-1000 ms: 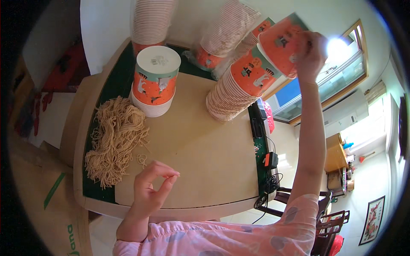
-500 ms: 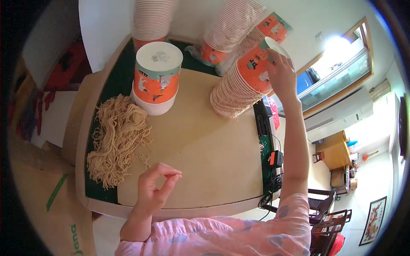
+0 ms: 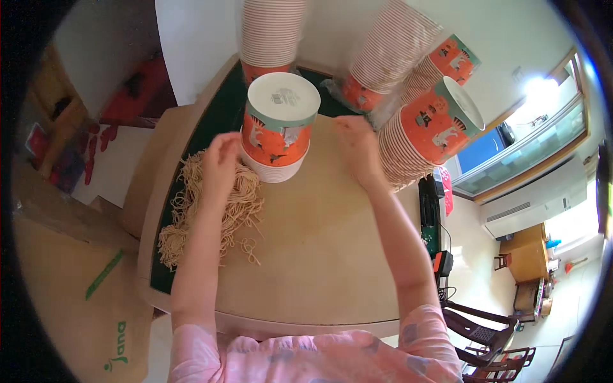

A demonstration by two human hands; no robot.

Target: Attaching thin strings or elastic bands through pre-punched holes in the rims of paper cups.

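Note:
A short stack of orange and green paper buckets (image 3: 274,140) stands upside down on the table, white base upward. My left hand (image 3: 221,153) is raised at its left side, fingers loosely bent and holding nothing; whether the fingertips touch the stack I cannot tell. To the right of the stack, my right hand (image 3: 357,143) points its fingers toward it across a gap, with nothing in them. Behind that hand leans a taller stack of the same buckets (image 3: 437,121), upside down and tilted. Under my left forearm lies a heap of beige string (image 3: 246,201).
Tall bucket stacks stand at the back: one upright (image 3: 271,32), one in clear plastic (image 3: 393,45), another (image 3: 453,57) farther right. Beige board (image 3: 306,255) covers the table's green top. A black adapter (image 3: 442,262) with cables sits at the right edge. A cardboard box (image 3: 70,287) is at left.
My right hand has let go of the tilted stack at right and moved left toward the short stack. My left hand has risen from the table's front to the short stack's left side.

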